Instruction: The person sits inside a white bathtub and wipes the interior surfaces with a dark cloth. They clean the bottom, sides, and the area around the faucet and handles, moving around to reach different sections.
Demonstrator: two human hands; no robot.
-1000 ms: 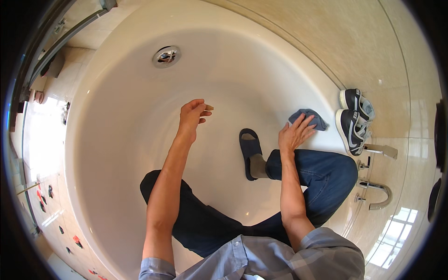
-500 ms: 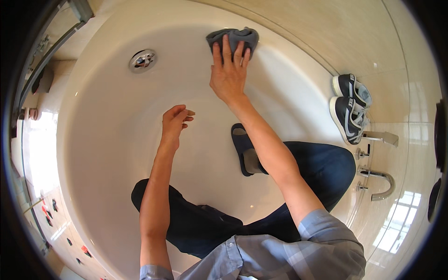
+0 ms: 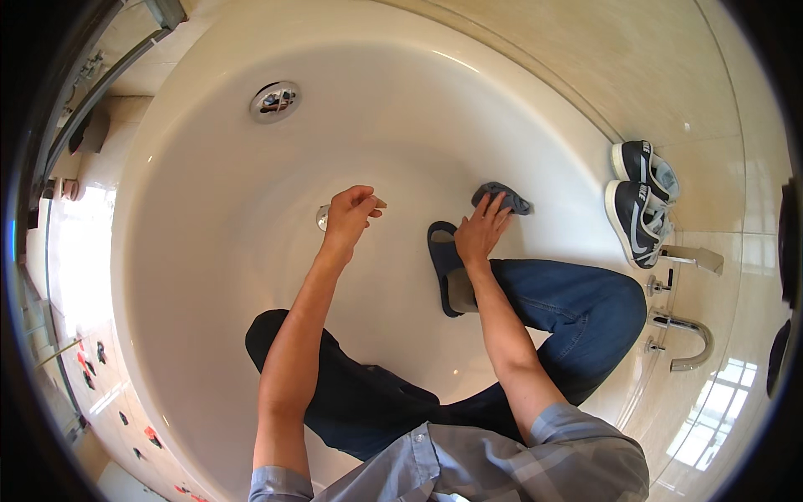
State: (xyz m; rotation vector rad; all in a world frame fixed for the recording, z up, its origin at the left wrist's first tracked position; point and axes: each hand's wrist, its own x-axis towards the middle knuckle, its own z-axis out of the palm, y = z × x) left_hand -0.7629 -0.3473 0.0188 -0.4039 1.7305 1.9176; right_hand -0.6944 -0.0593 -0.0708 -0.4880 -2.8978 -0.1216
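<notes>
In the white bathtub (image 3: 201, 276), my right hand (image 3: 481, 230) presses a dark grey cloth (image 3: 506, 197) against the sloping wall on the right, fingers laid over it. The cloth is bunched up. My left hand (image 3: 350, 219) hovers over the middle of the tub, its fingers loosely curled and a little apart, with nothing visible in them. Behind that hand a round chrome drain (image 3: 322, 217) shows in part. My foot in a dark slipper (image 3: 443, 268) rests on the tub floor close to my right hand.
A round chrome overflow fitting (image 3: 275, 101) sits on the far wall. Black-and-white sneakers (image 3: 640, 205) stand on the right rim, beside a chrome spout (image 3: 694, 258) and a curved chrome tap (image 3: 698, 335). My bent knees (image 3: 585, 301) fill the near part.
My right hand has drawn the cloth down from the far wall toward me and to the right. My left hand has shifted slightly right, and the drain now shows behind it.
</notes>
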